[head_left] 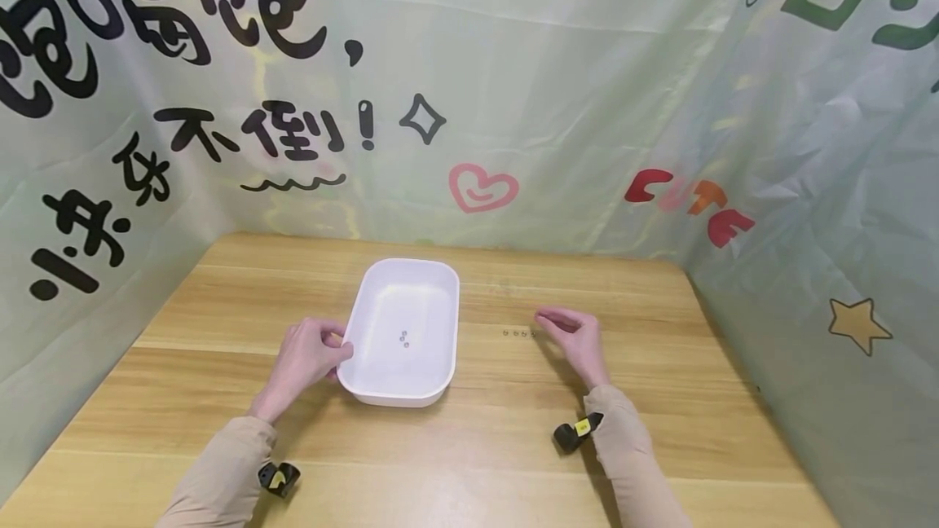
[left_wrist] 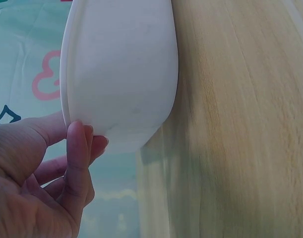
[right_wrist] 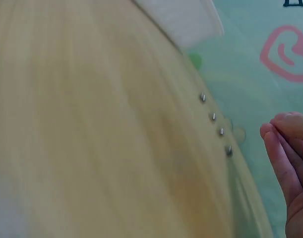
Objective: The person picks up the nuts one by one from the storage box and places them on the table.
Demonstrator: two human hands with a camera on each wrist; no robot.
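A white plastic tray (head_left: 399, 385) rests on the table, with 3 tiny metal pieces (head_left: 404, 339) on its floor. My left hand (head_left: 310, 355) pinches the tray's left rim between thumb and fingers; the left wrist view shows this grip on the tray wall (left_wrist: 124, 74) close up. To the right of the tray, my right hand (head_left: 575, 341) hovers by the right end of a row of several small metal pieces (head_left: 516, 333). In the right wrist view, the thumb and fingertips of that hand (right_wrist: 292, 153) come together above the row; whether anything is between them is hidden.
The wooden table (head_left: 469, 471) reaches back to a pale green printed cloth (head_left: 557, 104), which hangs behind it and along both sides. A small black device with a yellow label (head_left: 575, 433) sits at the right wrist, and a similar device (head_left: 279, 479) at the left.
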